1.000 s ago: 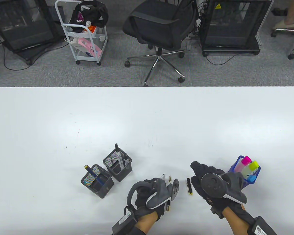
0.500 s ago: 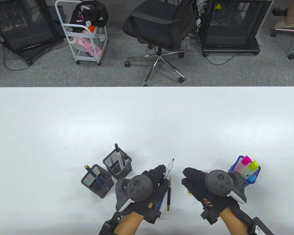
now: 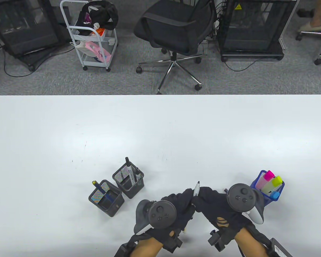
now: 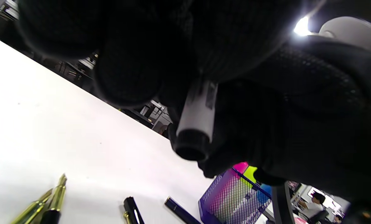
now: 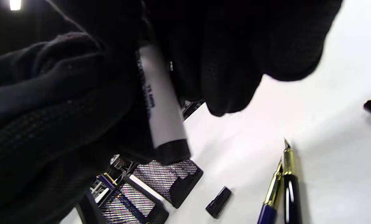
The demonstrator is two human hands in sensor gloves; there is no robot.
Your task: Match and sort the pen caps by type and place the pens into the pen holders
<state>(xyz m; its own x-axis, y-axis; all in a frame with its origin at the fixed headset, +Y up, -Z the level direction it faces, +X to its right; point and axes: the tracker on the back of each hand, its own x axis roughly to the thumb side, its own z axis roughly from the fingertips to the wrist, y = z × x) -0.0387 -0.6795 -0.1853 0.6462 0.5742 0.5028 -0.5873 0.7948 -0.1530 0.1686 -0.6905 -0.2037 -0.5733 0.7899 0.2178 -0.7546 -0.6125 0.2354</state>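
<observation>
White table (image 3: pixel 160 128), grey carpet (image 3: pixel 56 80), black office chair (image 3: pixel 176 29), white trolley (image 3: pixel 92 37), black cabinets (image 3: pixel 252 26)

White worktop (image 3: pixel 160 128); black gloves on the left hand (image 3: pixel 176 208) and right hand (image 3: pixel 214 206). White marker (image 5: pixel 160 102) with black end. Two black mesh holders (image 3: pixel 128 182), a blue mesh holder (image 3: pixel 281 187) showing pink, yellow, blue caps. Gold-nibbed pens (image 5: pixel 285 174).

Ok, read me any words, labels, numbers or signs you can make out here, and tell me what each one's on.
None can be read in full.
Marker barrel: black print, too blurred to read.
Markers in the mesh pen holder: print too small to read.
Yellow warning triangles on the black cabinets: a symbol only, too small to tell.
</observation>
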